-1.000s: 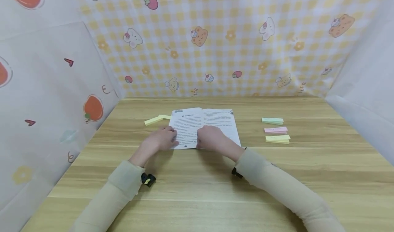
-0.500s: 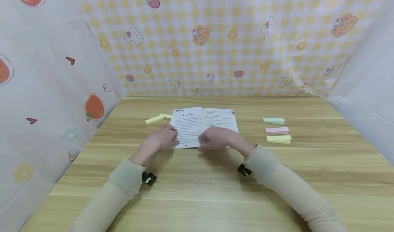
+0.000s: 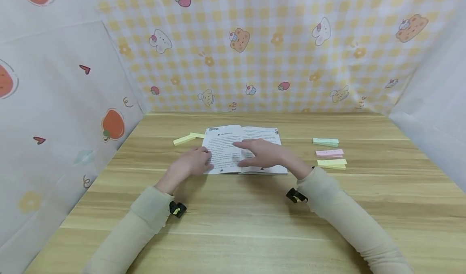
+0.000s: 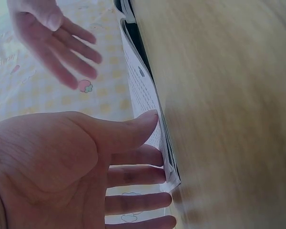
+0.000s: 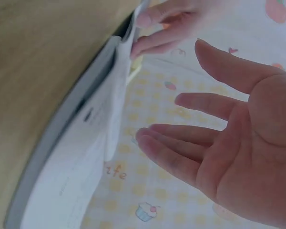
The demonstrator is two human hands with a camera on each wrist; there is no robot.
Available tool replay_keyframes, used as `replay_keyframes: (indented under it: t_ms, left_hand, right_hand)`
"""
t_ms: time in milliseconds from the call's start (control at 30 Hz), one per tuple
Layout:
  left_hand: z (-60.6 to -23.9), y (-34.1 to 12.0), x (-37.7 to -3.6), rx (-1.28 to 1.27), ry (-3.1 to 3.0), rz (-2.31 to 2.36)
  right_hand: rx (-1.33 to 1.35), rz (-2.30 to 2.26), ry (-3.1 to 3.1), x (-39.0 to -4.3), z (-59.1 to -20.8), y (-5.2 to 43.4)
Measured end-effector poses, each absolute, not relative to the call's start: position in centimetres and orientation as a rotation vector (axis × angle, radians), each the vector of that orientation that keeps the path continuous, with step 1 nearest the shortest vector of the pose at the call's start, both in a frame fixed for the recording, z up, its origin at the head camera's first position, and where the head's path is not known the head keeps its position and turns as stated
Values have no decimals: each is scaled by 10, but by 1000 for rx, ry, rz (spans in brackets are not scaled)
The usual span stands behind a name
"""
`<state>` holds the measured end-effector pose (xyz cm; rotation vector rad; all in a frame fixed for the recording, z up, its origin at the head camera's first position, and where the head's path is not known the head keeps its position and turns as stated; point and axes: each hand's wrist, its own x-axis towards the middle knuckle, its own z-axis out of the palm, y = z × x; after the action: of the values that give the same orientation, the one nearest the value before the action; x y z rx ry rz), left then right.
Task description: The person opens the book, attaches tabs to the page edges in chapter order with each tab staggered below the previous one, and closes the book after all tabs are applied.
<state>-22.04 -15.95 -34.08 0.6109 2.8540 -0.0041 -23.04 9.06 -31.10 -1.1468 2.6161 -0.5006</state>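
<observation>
Lifting off the near edge of the open book (image 3: pixel 243 148) since the earlier frame, the right hand (image 3: pixel 263 153) now hovers over the right-hand page with fingers spread flat, gripping nothing. Straight ahead of both hands, the book lies at the middle of the tabletop (image 3: pixel 233 209), its spine running away from the person and its long side running left to right. The left hand (image 3: pixel 191 163), fingers straight, rests on the book's near-left corner, touching it, so it is the nearer hand.

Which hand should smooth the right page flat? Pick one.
Right. The right hand hovers open above the book's right page; the left hand presses the left page's near corner.
</observation>
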Motion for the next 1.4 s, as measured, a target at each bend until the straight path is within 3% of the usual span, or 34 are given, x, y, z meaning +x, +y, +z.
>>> replay_keyframes:
  t_ms: [967,1400]
  left_hand:
    - [-339,-158,-219,573,2856,42]
    - [-340,-159,-220,568,2860,36]
  right_hand:
    - [-1111,-761,2777,-236,-268,147]
    - [-893,-859,2906,-245,-252,188]
